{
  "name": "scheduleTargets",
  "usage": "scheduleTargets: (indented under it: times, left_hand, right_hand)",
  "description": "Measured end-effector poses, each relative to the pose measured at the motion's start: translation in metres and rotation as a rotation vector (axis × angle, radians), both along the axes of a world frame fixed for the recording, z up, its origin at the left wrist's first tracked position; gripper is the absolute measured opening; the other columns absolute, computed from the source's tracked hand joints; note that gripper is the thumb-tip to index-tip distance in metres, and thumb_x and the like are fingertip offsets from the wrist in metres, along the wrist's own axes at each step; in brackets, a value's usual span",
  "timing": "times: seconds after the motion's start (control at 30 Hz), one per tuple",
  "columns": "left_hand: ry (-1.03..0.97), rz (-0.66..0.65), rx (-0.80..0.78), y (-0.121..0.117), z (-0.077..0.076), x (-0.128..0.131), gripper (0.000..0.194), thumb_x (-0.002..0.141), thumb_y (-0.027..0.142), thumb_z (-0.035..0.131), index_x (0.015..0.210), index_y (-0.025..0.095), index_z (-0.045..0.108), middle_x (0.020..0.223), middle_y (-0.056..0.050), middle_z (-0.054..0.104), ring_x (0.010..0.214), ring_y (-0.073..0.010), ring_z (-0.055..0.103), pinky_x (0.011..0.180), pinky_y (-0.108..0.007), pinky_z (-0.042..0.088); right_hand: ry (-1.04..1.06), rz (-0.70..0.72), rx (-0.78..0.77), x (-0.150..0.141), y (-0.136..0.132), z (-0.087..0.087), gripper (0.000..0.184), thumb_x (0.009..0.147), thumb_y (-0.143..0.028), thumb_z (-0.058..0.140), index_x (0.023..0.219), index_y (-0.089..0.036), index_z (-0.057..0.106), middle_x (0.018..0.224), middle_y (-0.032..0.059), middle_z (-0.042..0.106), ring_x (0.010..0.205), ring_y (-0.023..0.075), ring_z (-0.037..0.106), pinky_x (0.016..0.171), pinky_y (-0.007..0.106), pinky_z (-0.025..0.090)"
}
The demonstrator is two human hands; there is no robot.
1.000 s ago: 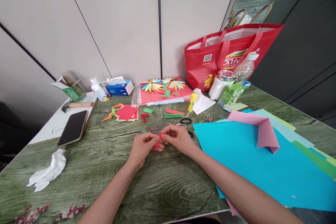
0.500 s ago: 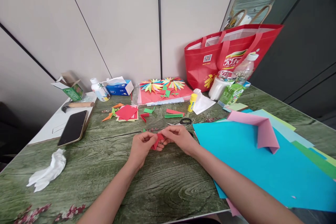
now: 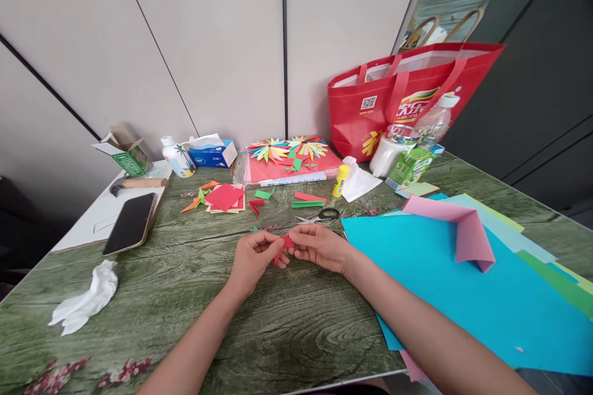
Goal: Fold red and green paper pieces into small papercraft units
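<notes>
Right hand (image 3: 324,248): shifting slightly rightward, pinching
Left hand (image 3: 251,259): pinching too
Small red folded-paper piece (image 3: 288,242): spanning both grips, showing angled folds

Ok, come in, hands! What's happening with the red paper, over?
Left hand and right hand both pinching red paper. Paper looks folded, partly hidden. Scissors lie just beyond right hand, seemingly not in the way.

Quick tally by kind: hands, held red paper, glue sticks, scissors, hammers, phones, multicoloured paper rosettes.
Hands: 2 (left hand, right hand)
held red paper: 1
glue stick: 1
scissors: 1 pair
hammer: 1
phone: 1
paper rosettes: 2
Total: 9
</notes>
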State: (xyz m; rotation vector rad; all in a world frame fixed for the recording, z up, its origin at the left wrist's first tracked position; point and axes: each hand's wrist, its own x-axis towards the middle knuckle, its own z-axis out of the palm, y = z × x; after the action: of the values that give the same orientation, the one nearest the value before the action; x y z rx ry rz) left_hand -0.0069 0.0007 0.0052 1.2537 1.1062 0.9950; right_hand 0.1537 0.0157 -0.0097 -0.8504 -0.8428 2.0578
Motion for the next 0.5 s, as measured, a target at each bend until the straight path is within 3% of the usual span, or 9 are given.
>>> scheduleTargets:
  times: [0.5]
  left_hand:
    - [0.082,-0.018,0.015,0.0005,-0.0013,0.0003,0.019,0.069,0.031,0.063,0.062,0.013,0.062,0.046,-0.001,0.060,0.038,-0.0104,0.053,0.042,-0.021,0.045]
  right_hand:
    - [-0.115,0.003,0.108,0.0008,0.0000,-0.0023,0.026,0.054,-0.030,0.078,0.068,-0.013,0.064,0.064,-0.0007,0.064,0.054,0.0048,0.053,0.057,0.019,0.042]
